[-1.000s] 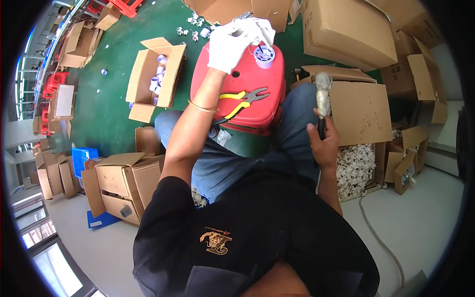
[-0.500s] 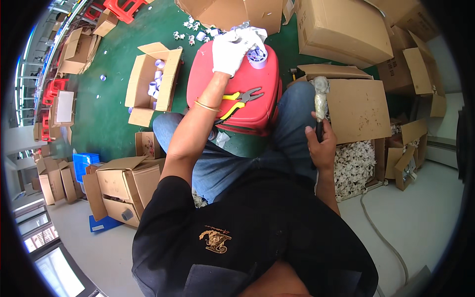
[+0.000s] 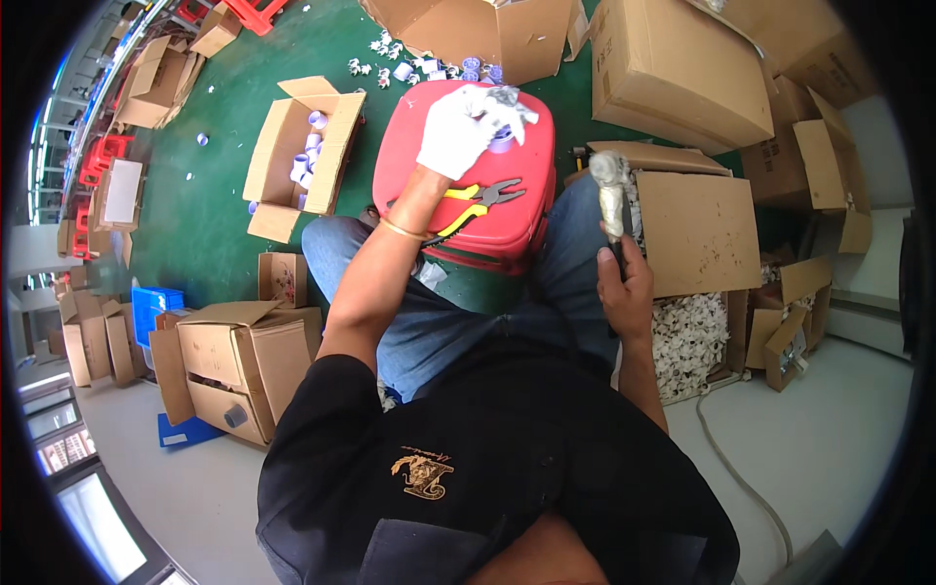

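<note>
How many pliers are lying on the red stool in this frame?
1. The yellow-handled pliers lie on the red stool, beside the gloved left hand. The hand may hide more.

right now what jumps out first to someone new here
A bright red plastic stool stands between the knees, yellow-handled pliers lying on it. The white-gloved left hand grips a small pale part at its far edge, while the bare right hand holds a grimy hammer upright.

Gloved left hand [image 3: 454, 132] covers most of small part it grips; type indeterminable. Tool handle hidden inside right hand [image 3: 626, 292]. Purple bits by stool too small to ID.
</note>
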Tool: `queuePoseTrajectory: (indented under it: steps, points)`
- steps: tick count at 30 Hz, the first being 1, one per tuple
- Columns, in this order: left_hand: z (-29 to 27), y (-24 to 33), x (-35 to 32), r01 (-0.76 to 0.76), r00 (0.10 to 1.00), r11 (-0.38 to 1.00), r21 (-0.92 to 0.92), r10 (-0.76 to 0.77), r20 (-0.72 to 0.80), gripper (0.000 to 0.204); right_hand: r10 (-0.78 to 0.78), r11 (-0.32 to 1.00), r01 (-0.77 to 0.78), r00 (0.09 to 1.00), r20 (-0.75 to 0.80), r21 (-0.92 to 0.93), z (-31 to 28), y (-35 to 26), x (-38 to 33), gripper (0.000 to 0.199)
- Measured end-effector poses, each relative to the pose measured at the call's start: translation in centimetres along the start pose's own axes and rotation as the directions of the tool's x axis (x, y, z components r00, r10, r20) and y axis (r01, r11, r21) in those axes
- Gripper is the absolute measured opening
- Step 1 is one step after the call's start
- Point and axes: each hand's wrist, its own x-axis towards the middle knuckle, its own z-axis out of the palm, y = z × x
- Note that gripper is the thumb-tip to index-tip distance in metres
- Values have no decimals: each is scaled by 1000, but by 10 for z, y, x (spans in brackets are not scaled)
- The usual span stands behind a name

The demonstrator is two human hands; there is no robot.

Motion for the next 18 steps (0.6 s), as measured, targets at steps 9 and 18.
queuePoseTrajectory:
  steps: [9,18]
  points:
    - [-51,-15,-28,122,969,989,81,-102,-223,11,-180,975,195,974,137,-104,30,-27,35,28]
    - [-40,-17,-33,79,954,986,144,-33,-299,16,-141,988,148,983,119,-53,41,-30,38,27]
